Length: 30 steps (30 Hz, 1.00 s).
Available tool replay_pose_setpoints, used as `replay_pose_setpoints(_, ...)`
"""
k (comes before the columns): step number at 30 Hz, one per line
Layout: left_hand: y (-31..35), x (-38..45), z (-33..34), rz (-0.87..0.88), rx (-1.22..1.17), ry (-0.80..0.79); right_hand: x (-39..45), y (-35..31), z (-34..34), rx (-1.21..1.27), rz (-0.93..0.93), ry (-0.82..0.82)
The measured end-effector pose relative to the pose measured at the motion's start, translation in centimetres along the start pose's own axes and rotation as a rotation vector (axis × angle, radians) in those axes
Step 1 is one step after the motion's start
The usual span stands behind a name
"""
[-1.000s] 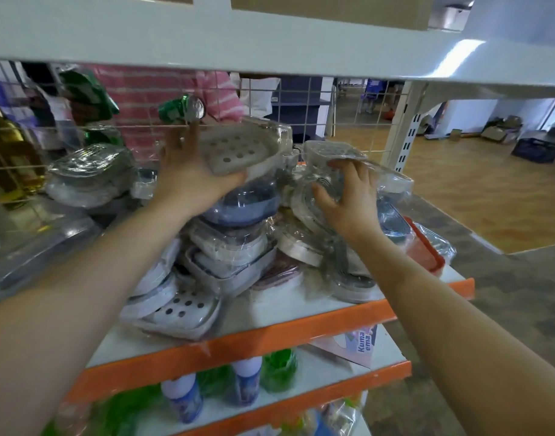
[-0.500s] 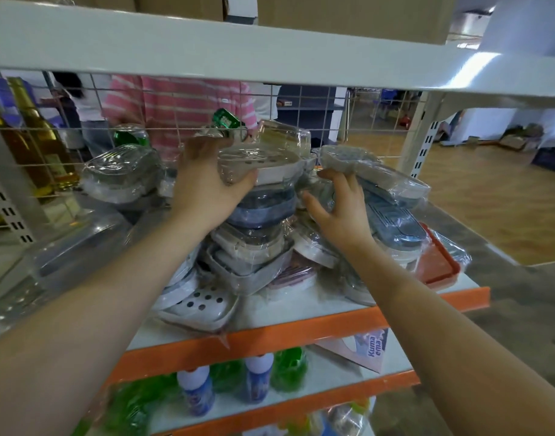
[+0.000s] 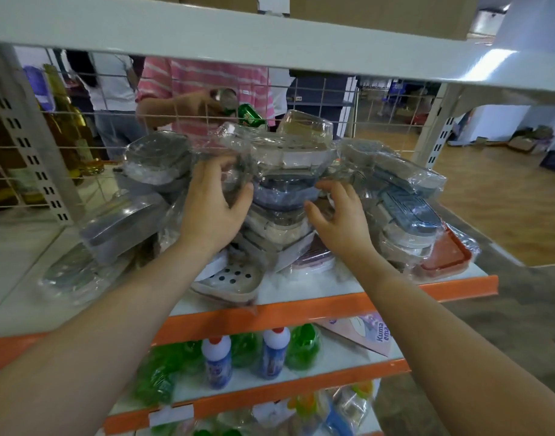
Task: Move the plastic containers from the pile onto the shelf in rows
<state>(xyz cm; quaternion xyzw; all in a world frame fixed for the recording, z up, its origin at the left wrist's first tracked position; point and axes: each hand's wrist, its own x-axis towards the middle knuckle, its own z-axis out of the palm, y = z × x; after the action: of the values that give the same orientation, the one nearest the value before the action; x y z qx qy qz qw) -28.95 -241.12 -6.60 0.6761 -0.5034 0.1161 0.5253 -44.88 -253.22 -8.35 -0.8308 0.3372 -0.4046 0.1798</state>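
Both hands reach into a heap of shrink-wrapped plastic containers piled on the white shelf with its orange front lip. Left hand lies against the left flank of the central stack, fingers curled into the crinkled clear film and thumb stretched toward a smoky blue tub; whether it truly grips the wrap or only presses on it cannot be told. Right hand hovers just beside the same stack on its right, fingers spread and loosely bent, holding nothing. On top of the stack sits a pale, rounded-rectangular container with a perforated insert, glossy under its wrap. Low at the front lies a cream drainer tray punched with round holes, tilted toward the shelf edge. To the right, a ribbed blue-grey lid leans on more wrapped tubs, and a flat orange-red tray rests at the corner. Grey, soft-cornered containers sit to the left. Below, squat green bottles and white-and-blue bottles stand on a lower shelf. Behind the wire mesh back panel stands a person in a pink striped shirt.
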Motion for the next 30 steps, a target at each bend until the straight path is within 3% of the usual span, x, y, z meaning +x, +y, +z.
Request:
replay_pose_setpoints(10, -5.3, -6.4, -9.4, -0.131, 0.259, -0.328, -5.6, -7.1, 3.7, -0.012, 0.013, -0.039)
replay_pose_setpoints(14, -7.5, -9.4, -16.2, -0.225, 0.341, -0.453, -9.2, -12.0, 7.0, -0.046, 0.049, -0.170)
replay_pose_setpoints(21, -11.0, -13.5, -27.5, -0.487, 0.549, -0.517, -13.4, -21.5, 13.6, -0.081, 0.006, -0.455)
replay_pose_setpoints(30, -15.8, -17.2, -39.8, -0.727, 0.638, -0.469, -14.8, -32.4, 22.8, -0.034, -0.139, -0.662)
